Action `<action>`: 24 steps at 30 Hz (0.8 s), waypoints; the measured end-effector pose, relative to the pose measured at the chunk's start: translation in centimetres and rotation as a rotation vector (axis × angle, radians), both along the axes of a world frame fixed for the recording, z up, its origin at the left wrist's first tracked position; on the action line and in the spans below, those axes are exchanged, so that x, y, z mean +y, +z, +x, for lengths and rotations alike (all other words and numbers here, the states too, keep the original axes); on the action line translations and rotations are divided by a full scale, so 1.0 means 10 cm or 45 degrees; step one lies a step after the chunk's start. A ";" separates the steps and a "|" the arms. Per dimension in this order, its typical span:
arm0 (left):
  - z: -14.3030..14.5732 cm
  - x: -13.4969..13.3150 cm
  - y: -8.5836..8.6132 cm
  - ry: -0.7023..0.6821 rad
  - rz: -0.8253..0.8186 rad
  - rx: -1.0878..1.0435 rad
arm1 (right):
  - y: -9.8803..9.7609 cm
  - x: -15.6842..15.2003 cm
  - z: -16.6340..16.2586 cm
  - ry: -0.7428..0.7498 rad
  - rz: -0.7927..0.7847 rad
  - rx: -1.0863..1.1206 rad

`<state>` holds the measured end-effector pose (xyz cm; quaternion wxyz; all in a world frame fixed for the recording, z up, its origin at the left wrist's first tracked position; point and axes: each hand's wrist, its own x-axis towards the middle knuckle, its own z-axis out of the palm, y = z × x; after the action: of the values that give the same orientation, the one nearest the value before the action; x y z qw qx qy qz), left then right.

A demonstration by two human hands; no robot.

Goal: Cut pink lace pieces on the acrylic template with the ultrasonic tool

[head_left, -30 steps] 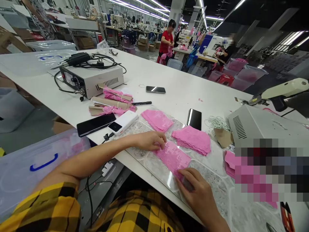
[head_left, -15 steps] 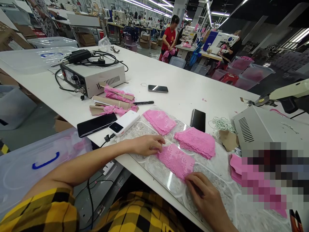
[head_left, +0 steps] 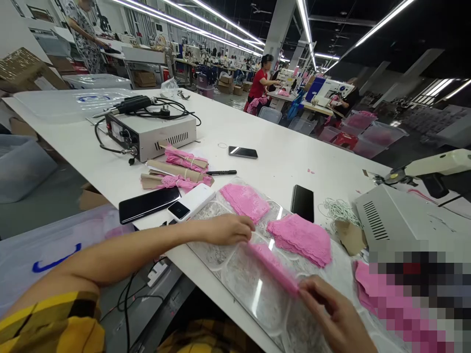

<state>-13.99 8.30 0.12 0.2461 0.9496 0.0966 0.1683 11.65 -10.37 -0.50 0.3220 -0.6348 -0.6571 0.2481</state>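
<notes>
My left hand (head_left: 231,229) pinches one end of a pink lace piece (head_left: 275,267). The opposite end is between the thumb and fingers of my right hand (head_left: 333,309). Stretched between both hands, the piece is tilted on edge and looks like a narrow, slightly blurred strip. Beneath it lies a clear, shiny sheet over a grey-white patterned surface (head_left: 235,289). One pink lace stack (head_left: 246,202) lies just beyond my left hand. Another lace stack (head_left: 300,239) lies farther right, behind the held piece.
A white power bank (head_left: 196,200), black phone (head_left: 147,206) and tied lace bundles (head_left: 180,176) lie left. Behind them stands a grey control box (head_left: 162,135) with a cable. A black wallet-like object (head_left: 302,202) and machine housing (head_left: 397,220) are right. A person in red (head_left: 259,83) sits beyond.
The lace piece lay flat on the sheet; now both hands hold it tilted on edge. The head view has tipped upward, so more ceiling shows.
</notes>
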 end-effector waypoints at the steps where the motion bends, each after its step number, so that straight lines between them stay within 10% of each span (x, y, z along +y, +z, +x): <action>1: 0.05 0.11 0.07 0.017 -0.005 -0.007 | 0.08 0.10 0.04 -0.034 -0.034 0.025; 10: 0.36 1.38 0.43 0.279 0.076 -0.048 | 0.60 1.43 0.09 -0.244 0.366 -0.106; 24: -0.29 1.59 -0.05 0.324 0.016 0.334 | -0.23 1.61 -0.74 0.124 0.353 -0.437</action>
<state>-16.90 24.19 -0.35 0.2022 0.9451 0.2460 0.0734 4.20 5.68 -2.78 0.2774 -0.5849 -0.7599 0.0591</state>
